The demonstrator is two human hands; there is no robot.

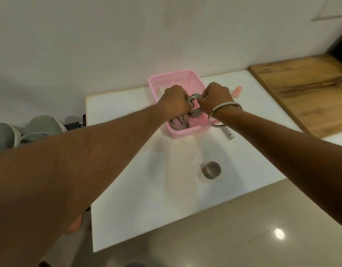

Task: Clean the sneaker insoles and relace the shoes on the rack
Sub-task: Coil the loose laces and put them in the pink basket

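currently the left hand (175, 101) and right hand (214, 99) are both gripping a bundle of grey laces (194, 107) above the pink basket (185, 132) on the desk (147, 189), and pulling unevenly is likely risking a tighter tangle or dragging the light basket.

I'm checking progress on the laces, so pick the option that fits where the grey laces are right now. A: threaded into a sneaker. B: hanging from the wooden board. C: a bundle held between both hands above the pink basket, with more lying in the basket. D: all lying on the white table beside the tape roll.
C: the left hand and right hand both grip a bundle of grey laces over the pink basket.
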